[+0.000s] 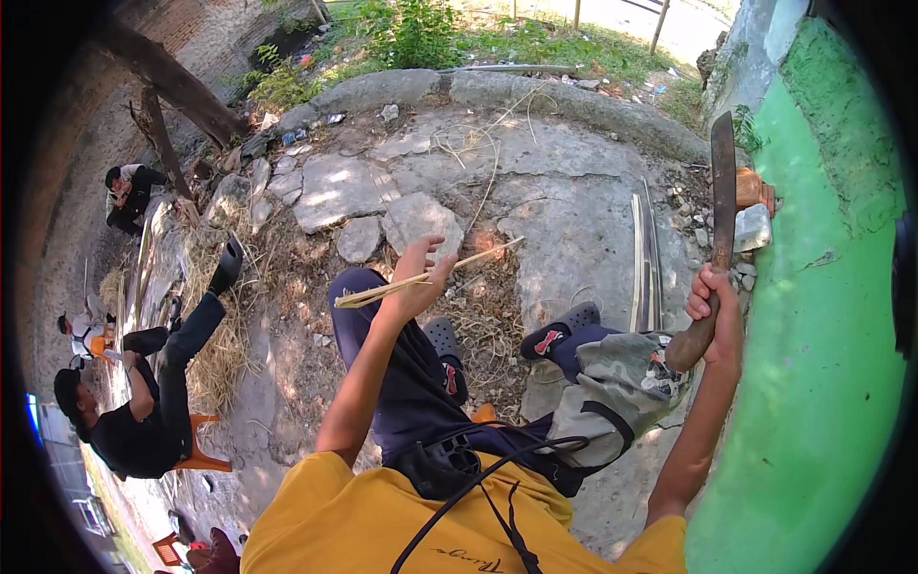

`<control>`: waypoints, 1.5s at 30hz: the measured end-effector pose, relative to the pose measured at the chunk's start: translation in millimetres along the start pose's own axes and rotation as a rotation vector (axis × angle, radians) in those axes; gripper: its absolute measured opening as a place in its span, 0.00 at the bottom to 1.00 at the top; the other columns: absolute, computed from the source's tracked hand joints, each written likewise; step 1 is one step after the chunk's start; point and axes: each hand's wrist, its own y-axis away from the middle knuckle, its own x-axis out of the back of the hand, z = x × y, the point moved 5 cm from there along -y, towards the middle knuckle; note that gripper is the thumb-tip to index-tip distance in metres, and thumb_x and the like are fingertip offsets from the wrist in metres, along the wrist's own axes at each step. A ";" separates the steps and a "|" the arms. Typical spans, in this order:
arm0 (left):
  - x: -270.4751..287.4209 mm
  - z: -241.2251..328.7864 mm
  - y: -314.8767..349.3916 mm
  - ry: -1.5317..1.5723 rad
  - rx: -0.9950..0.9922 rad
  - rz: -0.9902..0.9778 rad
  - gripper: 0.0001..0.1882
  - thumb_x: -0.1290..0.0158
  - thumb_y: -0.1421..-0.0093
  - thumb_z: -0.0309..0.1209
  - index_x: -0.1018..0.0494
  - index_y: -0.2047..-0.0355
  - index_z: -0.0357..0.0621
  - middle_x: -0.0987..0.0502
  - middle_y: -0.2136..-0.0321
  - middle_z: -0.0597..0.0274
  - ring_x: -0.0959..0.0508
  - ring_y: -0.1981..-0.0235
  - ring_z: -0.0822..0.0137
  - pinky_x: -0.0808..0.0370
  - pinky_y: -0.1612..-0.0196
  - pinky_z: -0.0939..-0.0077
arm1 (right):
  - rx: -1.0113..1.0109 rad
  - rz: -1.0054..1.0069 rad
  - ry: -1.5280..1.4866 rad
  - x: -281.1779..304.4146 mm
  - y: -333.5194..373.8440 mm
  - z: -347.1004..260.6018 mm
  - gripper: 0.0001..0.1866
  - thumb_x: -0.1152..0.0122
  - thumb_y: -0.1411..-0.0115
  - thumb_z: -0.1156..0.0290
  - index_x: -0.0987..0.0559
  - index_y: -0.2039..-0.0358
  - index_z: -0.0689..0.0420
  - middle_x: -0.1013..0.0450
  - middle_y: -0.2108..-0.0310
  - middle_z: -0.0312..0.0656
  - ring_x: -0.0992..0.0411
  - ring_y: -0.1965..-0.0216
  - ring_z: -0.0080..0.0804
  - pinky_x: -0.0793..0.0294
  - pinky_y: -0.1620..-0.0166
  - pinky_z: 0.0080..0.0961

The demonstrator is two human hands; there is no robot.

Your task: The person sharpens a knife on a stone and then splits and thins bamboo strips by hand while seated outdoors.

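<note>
My left hand (421, 277) is held out over the ground in front of my knees, its fingers loosely curled round a thin, pale split bamboo strip (382, 291). The strip's near end is frayed, and its other end (497, 249) sticks out to the right. On the right, my right hand (717, 311) grips the wooden handle (690, 346) of a machete. The long dark blade (723, 191) points upward, apart from the strip. A grey patterned cloth (612, 373) covers my right thigh.
Long split strips (645, 258) lie on the concrete beside a green wall (813, 383) at right. Bricks (753, 191) and rubble sit at its foot. Shavings (488, 335) litter the ground by my feet. A seated person (143, 411) and others work at left near a straw heap (225, 354).
</note>
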 end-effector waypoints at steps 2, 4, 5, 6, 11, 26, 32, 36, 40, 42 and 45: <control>-11.3 -29.5 12.1 0.279 0.285 -0.189 0.22 0.45 0.34 0.38 0.30 0.45 0.37 0.23 0.55 0.45 0.18 0.58 0.59 0.19 0.59 0.67 | -0.022 0.047 -0.034 -14.7 9.1 6.9 0.09 0.42 0.38 0.68 0.30 0.60 0.55 0.38 0.76 0.30 0.41 0.81 0.15 0.42 0.78 0.16; -5.4 -41.1 18.7 0.282 0.324 -0.176 0.20 0.48 0.32 0.37 0.31 0.46 0.36 0.22 0.59 0.47 0.17 0.60 0.61 0.18 0.61 0.71 | -0.030 0.057 -0.026 -18.9 8.8 17.3 0.10 0.42 0.38 0.69 0.30 0.58 0.56 0.38 0.76 0.30 0.42 0.82 0.15 0.42 0.78 0.16; 0.6 -46.6 20.1 0.452 0.356 -0.142 0.19 0.50 0.31 0.37 0.30 0.47 0.36 0.22 0.59 0.48 0.16 0.61 0.61 0.18 0.61 0.71 | -0.032 0.024 0.002 -23.7 6.8 20.4 0.10 0.43 0.39 0.69 0.30 0.58 0.56 0.38 0.77 0.30 0.42 0.82 0.15 0.42 0.78 0.17; 7.5 -40.5 21.4 0.627 0.386 -0.118 0.19 0.52 0.31 0.37 0.30 0.47 0.36 0.22 0.60 0.50 0.16 0.62 0.61 0.18 0.61 0.71 | -0.034 0.003 0.032 -25.2 9.2 23.2 0.11 0.43 0.39 0.69 0.30 0.58 0.56 0.38 0.77 0.31 0.43 0.83 0.16 0.42 0.79 0.17; 83.3 -16.8 7.5 0.606 0.335 -0.010 0.21 0.58 0.29 0.41 0.29 0.49 0.34 0.20 0.61 0.48 0.15 0.62 0.59 0.18 0.57 0.69 | -0.068 0.012 0.188 -37.9 3.3 49.1 0.07 0.41 0.41 0.71 0.29 0.65 0.57 0.36 0.78 0.32 0.39 0.83 0.18 0.41 0.79 0.17; 140.1 5.4 -85.8 1.072 0.051 0.361 0.34 0.74 0.27 0.57 0.33 0.51 0.37 0.27 0.48 0.44 0.22 0.50 0.54 0.21 0.48 0.59 | 0.080 0.136 1.313 -86.0 -106.3 395.6 0.23 0.34 0.48 0.59 0.22 0.64 0.70 0.23 0.66 0.64 0.23 0.62 0.62 0.24 0.56 0.49; 165.8 -43.5 -44.4 1.166 0.016 0.545 0.28 0.70 0.26 0.52 0.32 0.49 0.41 0.30 0.43 0.45 0.23 0.48 0.57 0.19 0.53 0.65 | -0.315 0.212 1.392 -35.9 -76.5 495.8 0.25 0.32 0.46 0.58 0.23 0.61 0.69 0.23 0.62 0.65 0.23 0.58 0.61 0.24 0.54 0.50; 199.1 -70.5 -16.9 1.104 0.131 0.767 0.27 0.66 0.27 0.53 0.32 0.49 0.41 0.29 0.43 0.47 0.23 0.52 0.60 0.22 0.59 0.72 | -0.390 0.239 1.432 -37.9 -72.5 523.2 0.25 0.32 0.46 0.58 0.23 0.58 0.67 0.24 0.59 0.63 0.23 0.57 0.59 0.23 0.53 0.49; 209.5 -78.9 -6.4 1.112 0.078 0.750 0.25 0.64 0.26 0.49 0.32 0.47 0.41 0.34 0.38 0.47 0.25 0.52 0.62 0.26 0.61 0.75 | -0.565 -0.095 1.624 -17.2 -96.2 546.0 0.27 0.36 0.46 0.56 0.23 0.54 0.66 0.22 0.58 0.58 0.22 0.58 0.57 0.23 0.52 0.48; 213.2 -74.8 -0.9 1.130 0.001 0.663 0.24 0.64 0.25 0.46 0.32 0.46 0.39 0.36 0.36 0.46 0.26 0.50 0.61 0.27 0.61 0.74 | -0.581 -0.291 1.657 -39.1 -135.4 546.5 0.28 0.36 0.46 0.54 0.23 0.52 0.63 0.20 0.62 0.57 0.22 0.61 0.59 0.22 0.53 0.48; 212.8 -74.4 4.7 1.025 0.140 0.909 0.22 0.66 0.25 0.49 0.34 0.51 0.43 0.34 0.40 0.49 0.31 0.58 0.65 0.31 0.68 0.75 | -0.507 -0.147 1.089 -71.0 -207.5 557.8 0.21 0.36 0.41 0.58 0.22 0.55 0.60 0.20 0.70 0.48 0.20 0.70 0.40 0.21 0.66 0.34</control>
